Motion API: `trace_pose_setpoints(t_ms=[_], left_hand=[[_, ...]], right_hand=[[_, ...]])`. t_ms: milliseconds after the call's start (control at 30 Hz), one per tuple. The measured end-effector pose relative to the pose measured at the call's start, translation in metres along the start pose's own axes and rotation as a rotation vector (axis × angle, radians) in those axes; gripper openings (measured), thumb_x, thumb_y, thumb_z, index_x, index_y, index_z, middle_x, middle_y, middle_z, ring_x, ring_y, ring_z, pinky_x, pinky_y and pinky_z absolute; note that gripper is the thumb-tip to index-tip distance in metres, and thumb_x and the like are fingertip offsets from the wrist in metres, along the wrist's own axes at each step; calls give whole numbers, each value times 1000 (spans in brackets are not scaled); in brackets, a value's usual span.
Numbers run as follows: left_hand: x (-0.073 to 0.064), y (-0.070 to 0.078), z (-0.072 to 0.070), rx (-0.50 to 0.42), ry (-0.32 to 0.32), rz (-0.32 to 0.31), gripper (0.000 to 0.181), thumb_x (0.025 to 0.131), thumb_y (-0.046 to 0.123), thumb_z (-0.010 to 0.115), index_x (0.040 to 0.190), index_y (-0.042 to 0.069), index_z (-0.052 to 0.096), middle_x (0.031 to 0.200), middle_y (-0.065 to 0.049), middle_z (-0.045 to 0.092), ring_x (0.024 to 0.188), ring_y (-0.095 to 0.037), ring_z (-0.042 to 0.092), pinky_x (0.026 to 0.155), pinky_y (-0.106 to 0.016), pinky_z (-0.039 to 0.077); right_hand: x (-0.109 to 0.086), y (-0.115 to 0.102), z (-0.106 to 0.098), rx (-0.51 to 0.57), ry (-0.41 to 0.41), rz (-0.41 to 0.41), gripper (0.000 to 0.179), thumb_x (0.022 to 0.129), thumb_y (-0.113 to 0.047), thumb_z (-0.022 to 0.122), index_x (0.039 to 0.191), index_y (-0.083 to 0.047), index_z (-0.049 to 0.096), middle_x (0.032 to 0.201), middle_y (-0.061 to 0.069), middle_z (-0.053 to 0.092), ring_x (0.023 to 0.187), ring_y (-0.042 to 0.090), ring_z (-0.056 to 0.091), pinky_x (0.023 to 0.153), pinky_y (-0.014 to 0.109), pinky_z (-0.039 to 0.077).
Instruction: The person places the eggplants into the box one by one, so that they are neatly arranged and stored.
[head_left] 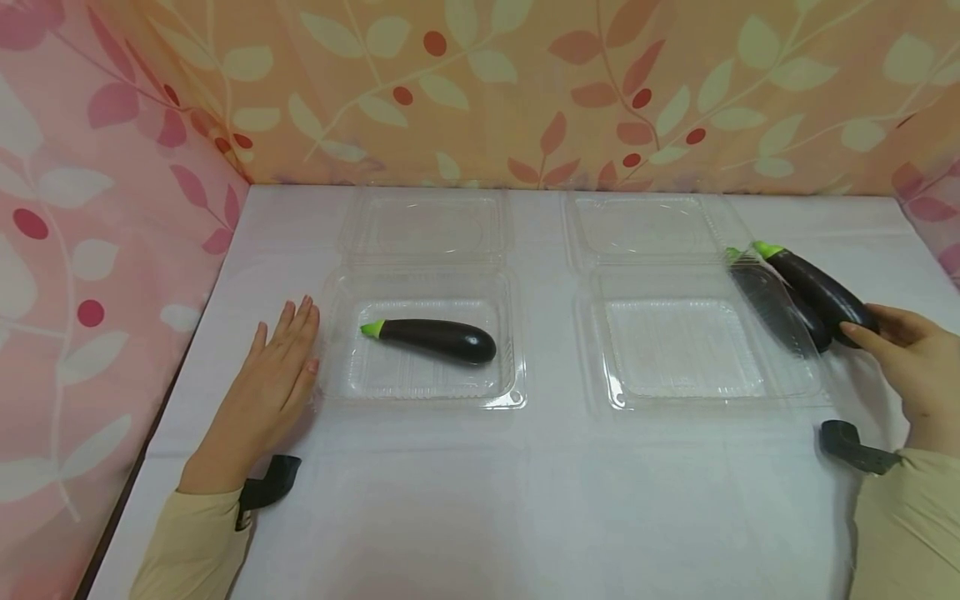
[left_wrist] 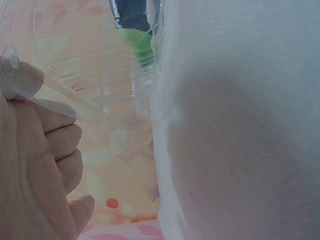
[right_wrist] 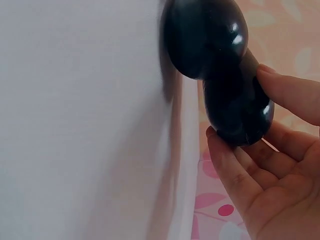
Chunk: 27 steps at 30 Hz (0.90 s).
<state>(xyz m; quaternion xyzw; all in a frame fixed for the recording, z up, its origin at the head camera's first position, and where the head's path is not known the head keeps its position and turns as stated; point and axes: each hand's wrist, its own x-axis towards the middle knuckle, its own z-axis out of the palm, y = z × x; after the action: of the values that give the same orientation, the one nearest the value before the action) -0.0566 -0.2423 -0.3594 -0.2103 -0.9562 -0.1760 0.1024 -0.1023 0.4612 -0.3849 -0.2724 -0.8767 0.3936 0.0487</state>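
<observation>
At the right, my right hand (head_left: 918, 354) grips a dark eggplant (head_left: 821, 287) by its rounded end, thumb on one side and fingers on the other; its green tip points away to the back left. A second eggplant (head_left: 776, 300) lies just left of it, seen partly through the clear plastic of the right container (head_left: 682, 342). In the right wrist view, the held eggplant (right_wrist: 240, 112) partly hides behind the other one (right_wrist: 207, 37). My left hand (head_left: 273, 383), fingers extended, is at the left edge of the left clear container (head_left: 427, 387). Inside that container lies a third eggplant (head_left: 435, 340), stem to the left.
Both hinged containers lie unfolded, with the left lid (head_left: 427, 225) and the right lid (head_left: 645, 225) flat toward the back. A white cloth (head_left: 555, 500) covers the table. Leaf-patterned fabric (head_left: 480, 92) stands behind and at the sides. Each wrist carries a black camera mount (head_left: 270, 483).
</observation>
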Motion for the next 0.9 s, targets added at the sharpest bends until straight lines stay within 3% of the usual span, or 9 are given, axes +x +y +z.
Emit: trace_pose_setpoints(t_ms=[67, 167, 267, 533, 900], left_hand=[[0, 0, 0, 2, 1, 1, 55, 101, 22, 38, 147, -4, 24, 152, -19, 23, 143, -30, 13, 112, -54, 8], [0, 0, 0, 3, 4, 5, 55, 101, 22, 38, 147, -4, 24, 152, -20, 23, 143, -29, 13, 112, -55, 8], [-1, -1, 1, 1, 6, 7, 54, 101, 22, 38, 146, -4, 24, 152, -20, 23, 143, -28, 12, 112, -54, 8], [-1, 0, 0, 0, 10, 9, 54, 102, 23, 36, 147, -4, 23, 153, -19, 22, 143, -30, 13, 112, -54, 7], [-1, 0, 1, 10, 0, 2, 56, 98, 16, 43, 147, -5, 23, 153, -19, 21, 143, -27, 10, 112, -54, 7]], right_hand=[[11, 13, 0, -1, 9, -18, 60, 88, -36, 64, 143, -27, 41, 128, -23, 48, 109, -9, 40, 85, 3, 33], [26, 31, -2, 33, 16, -46, 60, 87, -35, 67, 142, -28, 44, 114, -29, 48, 101, -12, 42, 72, -1, 32], [32, 37, -3, 62, 27, -67, 58, 86, -32, 69, 140, -29, 47, 110, -29, 50, 98, -11, 43, 70, 0, 33], [40, 40, -6, 178, 49, -127, 55, 84, -19, 72, 135, -23, 54, 101, -25, 54, 89, -8, 46, 68, 2, 33], [52, 43, -11, 217, 83, -177, 55, 83, -13, 72, 134, -23, 55, 104, -23, 58, 86, -7, 48, 70, 8, 30]])
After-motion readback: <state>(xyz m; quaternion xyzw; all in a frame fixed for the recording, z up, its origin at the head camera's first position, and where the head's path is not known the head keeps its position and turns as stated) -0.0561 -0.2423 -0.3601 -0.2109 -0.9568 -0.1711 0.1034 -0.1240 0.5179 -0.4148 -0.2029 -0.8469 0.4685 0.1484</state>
